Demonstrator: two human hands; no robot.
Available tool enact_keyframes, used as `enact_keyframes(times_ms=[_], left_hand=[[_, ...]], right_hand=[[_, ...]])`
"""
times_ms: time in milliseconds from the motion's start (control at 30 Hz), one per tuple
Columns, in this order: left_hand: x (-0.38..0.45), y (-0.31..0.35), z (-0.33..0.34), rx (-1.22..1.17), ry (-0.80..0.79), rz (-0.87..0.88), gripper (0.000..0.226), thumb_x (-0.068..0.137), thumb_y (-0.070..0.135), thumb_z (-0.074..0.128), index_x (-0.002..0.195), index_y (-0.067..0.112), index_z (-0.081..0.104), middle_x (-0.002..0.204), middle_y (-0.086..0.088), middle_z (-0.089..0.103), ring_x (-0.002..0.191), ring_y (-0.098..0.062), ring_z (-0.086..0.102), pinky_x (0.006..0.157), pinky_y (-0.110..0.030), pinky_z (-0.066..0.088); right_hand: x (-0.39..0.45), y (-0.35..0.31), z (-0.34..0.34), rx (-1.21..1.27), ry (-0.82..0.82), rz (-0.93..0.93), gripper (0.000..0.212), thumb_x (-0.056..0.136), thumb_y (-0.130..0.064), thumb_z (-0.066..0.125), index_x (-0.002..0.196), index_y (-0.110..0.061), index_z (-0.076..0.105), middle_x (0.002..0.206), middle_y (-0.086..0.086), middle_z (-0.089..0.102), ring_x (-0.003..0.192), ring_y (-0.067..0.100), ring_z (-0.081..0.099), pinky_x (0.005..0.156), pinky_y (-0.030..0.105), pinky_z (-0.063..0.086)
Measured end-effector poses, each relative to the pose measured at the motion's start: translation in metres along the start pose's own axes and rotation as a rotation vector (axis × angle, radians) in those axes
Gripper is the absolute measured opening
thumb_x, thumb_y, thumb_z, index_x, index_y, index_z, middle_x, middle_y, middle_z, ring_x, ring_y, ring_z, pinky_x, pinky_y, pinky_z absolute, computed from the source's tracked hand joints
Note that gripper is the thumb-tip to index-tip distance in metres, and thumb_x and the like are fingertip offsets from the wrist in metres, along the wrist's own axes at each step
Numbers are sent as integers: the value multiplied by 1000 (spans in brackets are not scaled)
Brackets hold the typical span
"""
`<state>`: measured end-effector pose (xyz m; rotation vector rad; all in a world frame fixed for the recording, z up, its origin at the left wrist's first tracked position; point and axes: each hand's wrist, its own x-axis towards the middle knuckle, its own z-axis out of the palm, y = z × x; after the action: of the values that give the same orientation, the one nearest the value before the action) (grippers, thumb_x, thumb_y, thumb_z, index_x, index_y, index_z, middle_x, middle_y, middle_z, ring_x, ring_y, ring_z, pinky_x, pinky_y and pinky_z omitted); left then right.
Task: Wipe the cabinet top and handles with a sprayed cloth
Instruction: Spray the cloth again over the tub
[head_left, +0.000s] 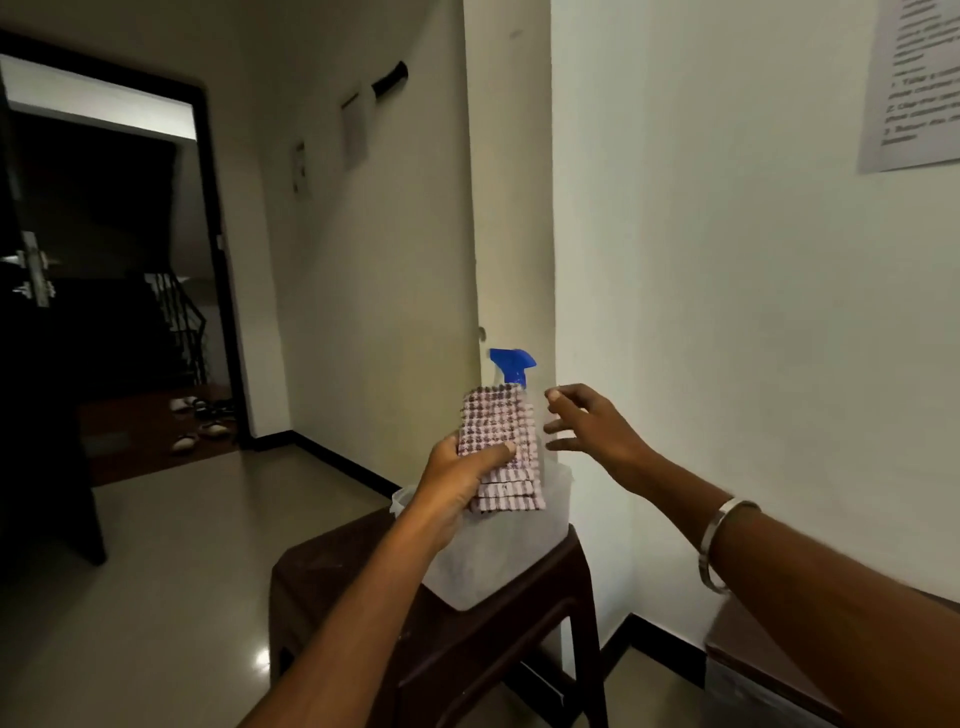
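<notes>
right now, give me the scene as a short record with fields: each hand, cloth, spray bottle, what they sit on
left hand: grips the folded cloth, held up over the tub
right hand: open, fingers spread, reaching toward the spray bottle, not touching it
cloth: checked pink and white, folded
spray bottle: blue trigger head, clear body, upright behind the cloth
tub: translucent, on the stool
stool: dark brown, by the wall

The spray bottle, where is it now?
In the head view, the spray bottle stands at centre in the white tub on the stool, behind the cloth, left of the right hand.
</notes>
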<state>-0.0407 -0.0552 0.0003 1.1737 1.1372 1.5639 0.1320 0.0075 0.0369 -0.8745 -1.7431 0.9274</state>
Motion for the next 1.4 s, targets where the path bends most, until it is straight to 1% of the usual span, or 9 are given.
enact_keyframes(times_ms=[133, 300, 500, 600, 867, 933, 1067, 1200, 1400], left_hand=[[31, 0, -15, 7, 102, 65, 35, 75, 14, 78, 106, 19, 63, 90, -1, 77, 80, -19, 74, 65, -30, 59], [66, -7, -32, 8, 154, 67, 37, 74, 14, 78, 107, 22, 62, 93, -1, 76, 80, -18, 74, 63, -29, 58], [98, -24, -51, -37, 229, 30, 27, 83, 22, 66, 110, 22, 62, 89, -1, 77, 81, -22, 74, 70, -37, 58], [105, -28, -58, -68, 291, -24, 21, 92, 28, 54, 109, 19, 61, 85, -3, 77, 76, -23, 74, 68, -38, 59], [98, -25, -63, -174, 300, -79, 33, 98, 37, 39, 95, 16, 64, 73, -3, 76, 65, -19, 73, 54, -29, 54], [96, -21, -66, -173, 316, -83, 35, 98, 39, 38, 95, 16, 64, 72, -2, 76, 63, -19, 73, 56, -30, 54], [92, -7, -72, -207, 334, -60, 34, 98, 37, 38, 95, 15, 64, 71, -3, 75, 65, -20, 73, 62, -34, 55], [84, 9, -74, -216, 357, -30, 34, 99, 35, 37, 92, 16, 65, 70, -1, 75, 67, -20, 72, 66, -35, 55], [65, 33, -67, -220, 362, -12, 35, 99, 34, 35, 91, 17, 65, 80, -4, 73, 80, -23, 69, 69, -36, 55]], right_hand=[[41, 20, 9, -268, 78, 28, 42, 99, -33, 51, 134, -9, 49, 133, 10, 56, 113, 24, 58, 96, 36, 52], [87, 35, 31, -274, 53, 52, 67, 94, -41, 58, 148, -12, 32, 151, 9, 40, 134, 29, 44, 105, 40, 41], [113, 43, 50, -41, -26, 10, 20, 92, -35, 62, 103, -19, 57, 96, 8, 68, 88, 25, 67, 75, 29, 54], [113, 43, 48, 26, -59, 1, 19, 90, -32, 66, 99, -17, 61, 93, 9, 69, 77, 19, 67, 63, 22, 54], [101, 29, 67, 79, -115, -204, 39, 91, -4, 61, 127, -13, 52, 118, 1, 65, 80, 15, 68, 67, 20, 56], [97, 18, 70, 142, -72, -249, 31, 91, -9, 65, 119, -19, 56, 112, 5, 68, 83, 16, 67, 67, 22, 58], [93, -21, 59, 139, 74, -338, 14, 90, -18, 68, 99, -25, 60, 93, 8, 67, 62, 9, 62, 62, 20, 57], [82, -65, 54, -53, 24, -459, 6, 93, -21, 63, 91, -25, 59, 84, 12, 68, 59, 13, 62, 65, 25, 56], [61, -88, 60, -235, 7, -446, 9, 92, -22, 62, 90, -14, 59, 69, 4, 63, 53, 11, 60, 57, 14, 49]])
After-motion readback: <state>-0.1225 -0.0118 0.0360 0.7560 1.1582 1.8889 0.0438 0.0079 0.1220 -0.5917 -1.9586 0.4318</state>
